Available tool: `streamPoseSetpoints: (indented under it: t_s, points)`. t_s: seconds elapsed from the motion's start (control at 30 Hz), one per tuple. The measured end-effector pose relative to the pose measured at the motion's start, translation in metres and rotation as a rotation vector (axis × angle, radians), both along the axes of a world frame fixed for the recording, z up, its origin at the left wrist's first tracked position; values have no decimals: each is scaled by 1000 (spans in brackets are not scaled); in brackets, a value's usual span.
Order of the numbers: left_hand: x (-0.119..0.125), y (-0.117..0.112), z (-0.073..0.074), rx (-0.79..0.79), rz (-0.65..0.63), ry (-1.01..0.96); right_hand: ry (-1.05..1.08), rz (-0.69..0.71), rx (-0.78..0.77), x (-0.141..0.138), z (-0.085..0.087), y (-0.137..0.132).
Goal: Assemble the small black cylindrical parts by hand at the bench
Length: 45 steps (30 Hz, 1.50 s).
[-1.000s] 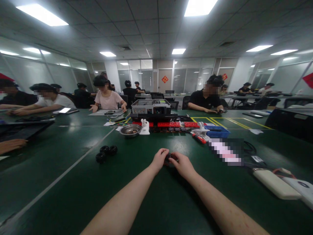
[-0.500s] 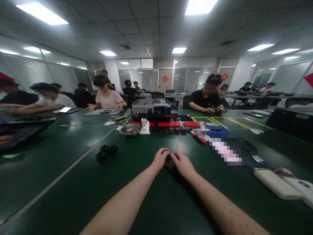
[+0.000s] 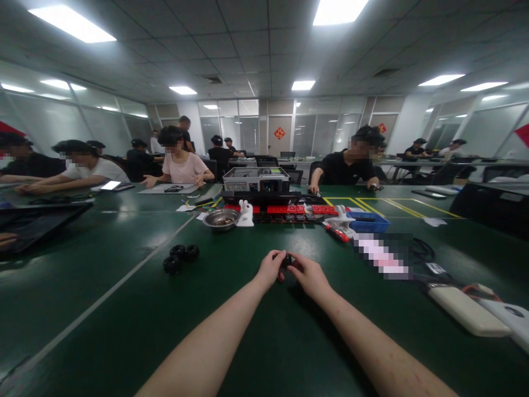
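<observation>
My left hand (image 3: 270,270) and right hand (image 3: 309,275) meet over the desk (image 3: 231,248), the grip of each pinching a small black piece (image 3: 287,260) held between them at the fingertips. My own fingers hide much of it, so from where I sit I can't tell its full shape or how firm the hold is. I'd rate a slip as the main risk: it looks smooth, and uneven pressure from one side could squeeze it out onto the desk. Off to my left, three wheel-like black pieces (image 3: 178,258) sit bunched together; being rounded, they might roll if I brushed them. Farther on, the metal bowl (image 3: 219,227) has small parts (image 3: 223,222) in it, and a careless reach could tip and scatter them. The red-handled screwdriver (image 3: 339,235) near the blue tray (image 3: 374,227) might get knocked by a wide swing of my right hand.
</observation>
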<state>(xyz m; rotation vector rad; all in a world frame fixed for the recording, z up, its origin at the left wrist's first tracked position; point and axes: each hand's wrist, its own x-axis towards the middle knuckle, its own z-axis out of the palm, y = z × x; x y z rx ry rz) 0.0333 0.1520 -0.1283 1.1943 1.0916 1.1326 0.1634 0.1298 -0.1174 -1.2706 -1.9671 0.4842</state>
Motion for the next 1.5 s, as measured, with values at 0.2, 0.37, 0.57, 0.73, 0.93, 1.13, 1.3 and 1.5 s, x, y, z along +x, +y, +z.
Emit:
streamPoseSetpoints:
  t_s: [0.2, 0.37, 0.57, 0.73, 0.93, 1.13, 1.3, 1.5]
  points:
    - [0, -3, 5, -18, 13, -31, -52, -90, -46, -3, 3, -5]
    - [0, -6, 6, -9, -6, -43, -136, -129, -75, -2, 2, -2]
    - [-2, -5, 4, 26, -53, -48, -141, -83, -51, -3, 1, 0]
    - [-1, 0, -1, -6, 3, -43, -236, -68, 71, -3, 4, -1]
    - [0, 4, -5, -4, 14, 26, -299, -42, 101, -2, 4, -1]
    - [1, 1, -2, 3, 80, 8, -142, -54, 41, -4, -3, -1]
    - [0, -3, 4, -11, 62, -23, -96, -175, -31, -2, -1, -1]
    - [-3, -5, 5, 22, -1, -54, -166, -126, -28, -2, 0, 0]
